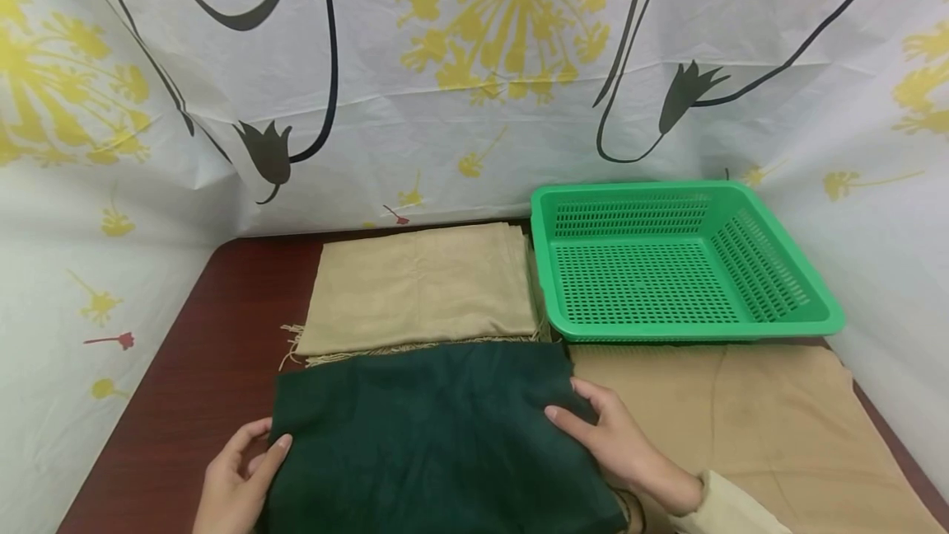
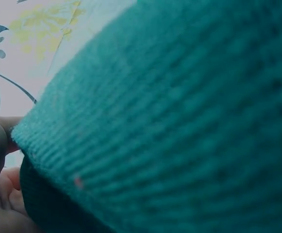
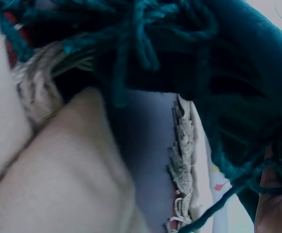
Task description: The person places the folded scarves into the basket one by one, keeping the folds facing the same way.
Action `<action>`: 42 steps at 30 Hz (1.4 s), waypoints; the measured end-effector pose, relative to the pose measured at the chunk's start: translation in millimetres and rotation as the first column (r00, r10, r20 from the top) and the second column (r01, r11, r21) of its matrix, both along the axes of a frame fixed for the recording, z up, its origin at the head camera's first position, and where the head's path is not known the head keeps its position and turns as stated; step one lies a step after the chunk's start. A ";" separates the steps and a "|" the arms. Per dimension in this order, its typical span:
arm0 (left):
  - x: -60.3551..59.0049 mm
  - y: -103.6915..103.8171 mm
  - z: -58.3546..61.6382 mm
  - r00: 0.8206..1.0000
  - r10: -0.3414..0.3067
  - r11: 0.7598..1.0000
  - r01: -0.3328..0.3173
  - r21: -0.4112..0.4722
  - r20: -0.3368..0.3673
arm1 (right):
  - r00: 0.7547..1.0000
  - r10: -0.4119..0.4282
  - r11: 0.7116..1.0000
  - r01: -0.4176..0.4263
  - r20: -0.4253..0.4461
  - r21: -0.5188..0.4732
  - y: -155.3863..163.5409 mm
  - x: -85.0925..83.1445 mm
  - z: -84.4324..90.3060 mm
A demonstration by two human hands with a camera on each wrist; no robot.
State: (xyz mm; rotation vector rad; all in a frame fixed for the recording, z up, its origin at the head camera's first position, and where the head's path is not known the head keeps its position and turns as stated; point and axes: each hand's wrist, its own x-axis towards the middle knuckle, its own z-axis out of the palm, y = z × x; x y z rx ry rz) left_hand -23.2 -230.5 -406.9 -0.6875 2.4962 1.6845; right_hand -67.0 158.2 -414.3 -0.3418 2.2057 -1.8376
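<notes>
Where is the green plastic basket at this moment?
In the head view the green basket stands at the back right of the table, right of the folded beige cloth and behind the dark green cloth that both hands grip.

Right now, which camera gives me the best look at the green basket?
The head view: the green basket shows whole there, empty, beside the folded beige cloth. The left wrist view is filled by the dark green cloth, and the right wrist view shows only fringe and cloth; the basket appears in neither.
</notes>
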 end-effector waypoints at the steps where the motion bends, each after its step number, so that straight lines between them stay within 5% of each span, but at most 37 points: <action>1: 0.0 0.7 0.1 1.000 0.005 1.000 -0.004 0.014 -0.003 | 1.000 0.002 1.000 -0.002 0.007 -0.014 0.1 0.5 1.1; 12: 0.6 7.1 5.6 0.997 0.061 0.997 -0.059 0.044 -0.053 | 1.000 0.018 0.993 -0.016 0.024 -0.116 4.1 5.8 20.4; 19: 0.1 10.9 8.9 0.985 0.115 0.983 -0.095 0.154 -0.127 | 0.999 -0.024 0.992 0.030 0.045 -0.125 8.5 5.4 28.5; 27: -5.2 19.6 13.2 0.974 0.107 0.984 -0.075 0.158 -0.198 | 0.998 -0.032 0.994 0.025 -0.058 -0.109 19.1 0.3 37.7; 30: -11.2 15.1 0.2 0.960 0.093 0.981 -0.042 0.190 -0.265 | 0.995 -0.028 0.995 0.019 -0.091 -0.100 22.4 -2.2 40.8; 37: -38.3 -10.7 -61.9 0.915 0.061 0.980 0.021 0.199 -0.400 | 0.991 -0.075 0.995 0.068 -0.108 -0.074 28.8 -6.9 50.0; 42: -51.4 -16.3 -80.4 0.891 0.057 0.967 0.062 0.247 -0.450 | 0.992 -0.099 0.993 0.093 -0.083 -0.073 35.3 -10.0 56.2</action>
